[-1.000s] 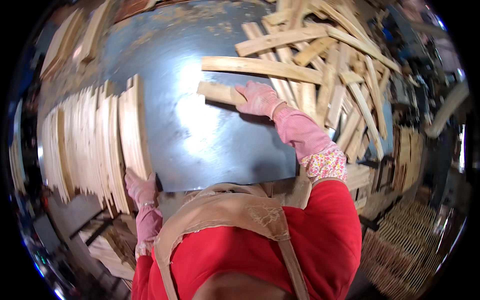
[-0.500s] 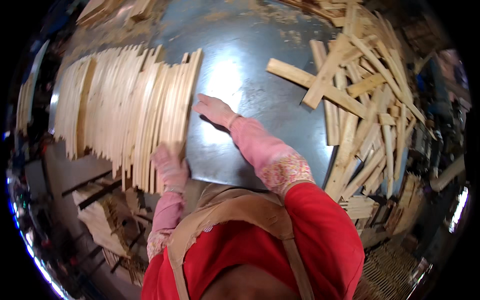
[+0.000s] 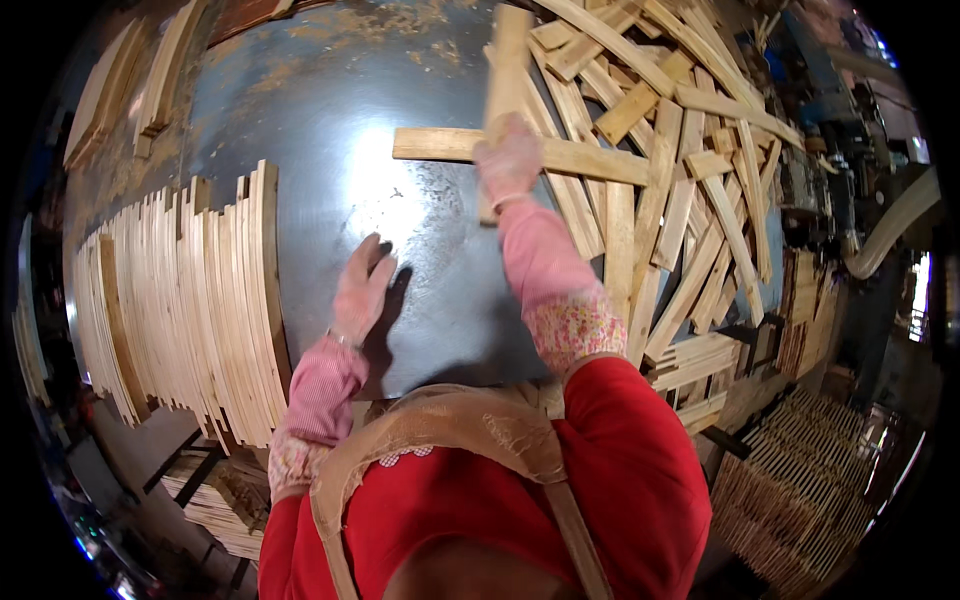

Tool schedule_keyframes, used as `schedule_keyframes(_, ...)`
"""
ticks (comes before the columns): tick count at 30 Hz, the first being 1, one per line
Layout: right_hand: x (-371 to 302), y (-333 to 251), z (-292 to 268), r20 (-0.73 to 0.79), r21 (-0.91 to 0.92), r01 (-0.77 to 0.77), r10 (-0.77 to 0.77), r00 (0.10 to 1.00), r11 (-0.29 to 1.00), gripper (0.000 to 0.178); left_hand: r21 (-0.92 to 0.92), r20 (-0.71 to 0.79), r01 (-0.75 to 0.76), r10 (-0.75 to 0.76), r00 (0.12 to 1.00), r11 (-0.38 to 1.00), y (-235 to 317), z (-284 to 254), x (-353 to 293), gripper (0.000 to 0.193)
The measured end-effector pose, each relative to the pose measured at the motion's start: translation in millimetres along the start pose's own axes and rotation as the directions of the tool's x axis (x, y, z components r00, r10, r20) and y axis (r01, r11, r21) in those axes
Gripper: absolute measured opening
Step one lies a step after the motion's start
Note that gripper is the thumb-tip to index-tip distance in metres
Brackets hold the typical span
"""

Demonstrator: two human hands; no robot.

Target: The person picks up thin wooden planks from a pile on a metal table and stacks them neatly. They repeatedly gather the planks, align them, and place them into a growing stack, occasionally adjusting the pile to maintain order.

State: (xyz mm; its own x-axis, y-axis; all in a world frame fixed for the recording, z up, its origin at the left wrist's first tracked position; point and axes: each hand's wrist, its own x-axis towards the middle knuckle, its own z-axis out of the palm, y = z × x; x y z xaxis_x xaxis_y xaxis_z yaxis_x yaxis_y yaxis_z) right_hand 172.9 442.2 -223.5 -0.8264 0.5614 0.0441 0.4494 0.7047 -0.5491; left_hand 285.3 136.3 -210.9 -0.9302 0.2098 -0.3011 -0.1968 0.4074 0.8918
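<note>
I see a row of slats (image 3: 190, 310) at nine o'clock on the shiny blue-grey table (image 3: 315, 270), sawdust (image 3: 370, 25) toward eleven. My left hand (image 3: 358, 298), fingers parted, is over bare metal. Toward twelve, my right hand (image 3: 508, 160) grips a board (image 3: 509, 70), its long axis running twelve to six, crossing another board (image 3: 430, 144). A loose wood pile (image 3: 655, 190) lies at two; stacked slats (image 3: 800, 490) sit at four.

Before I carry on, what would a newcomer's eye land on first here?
Probably the jumbled heap of wooden pieces on the right of the dark table, against the neat row of strips on its left. Next, the right hand, blurred, holding a pale board across another, while the left hand, apparently empty, hovers over the table's middle.
</note>
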Motion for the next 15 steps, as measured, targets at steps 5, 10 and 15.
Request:
schedule_keyframes(5,-86.2,-6.9,-45.8,0.492,0.231,0.307,-0.383,0.782,0.923,0.064,-0.725,0.272,0.403,-0.306,0.912,0.558,6.5,61.0,72.9,0.051)
schedule_keyframes(10,31.2,84.7,-64.9,0.439,-0.444,0.536,-0.348,0.829,0.718,0.079,-0.243,-0.010,0.465,-0.482,0.876,0.851,16.4,43.5,74.5,0.046)
schedule_keyframes(15,39.8,65.6,-74.0,0.542,-0.198,0.304,-0.154,0.826,0.932,0.074,-0.234,-0.083,0.401,-0.429,0.899,0.886,26.3,44.2,45.9,0.055)
